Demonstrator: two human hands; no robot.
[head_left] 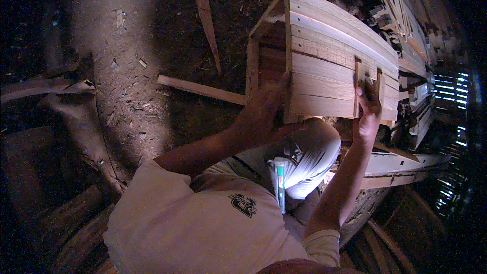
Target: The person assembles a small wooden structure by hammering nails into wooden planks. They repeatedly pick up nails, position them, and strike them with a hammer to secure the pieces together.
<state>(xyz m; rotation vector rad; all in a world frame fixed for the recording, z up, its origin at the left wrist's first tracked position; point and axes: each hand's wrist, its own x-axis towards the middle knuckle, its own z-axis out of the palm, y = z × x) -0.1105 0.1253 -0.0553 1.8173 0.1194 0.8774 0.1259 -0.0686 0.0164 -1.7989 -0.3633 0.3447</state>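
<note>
A slatted wooden crate [324, 66] stands tilted on its side in front of me, its open side facing left. My left hand [266, 109] grips the crate's near left corner post, fingers reaching into the opening. My right hand [369, 111] presses a small upright wooden block [359, 78] against the crate's slatted face near its right end. Below the crate, a white cloth bundle [314, 155] rests on my lap.
Loose wooden slats [200, 89] and a thin strip [208, 20] lie on the sawdust-covered dirt floor. Stacked wooden pieces [401, 10] fill the upper right. A plank [401, 165] juts out at right. A green-and-white tube [280, 185] sticks up from my shirt.
</note>
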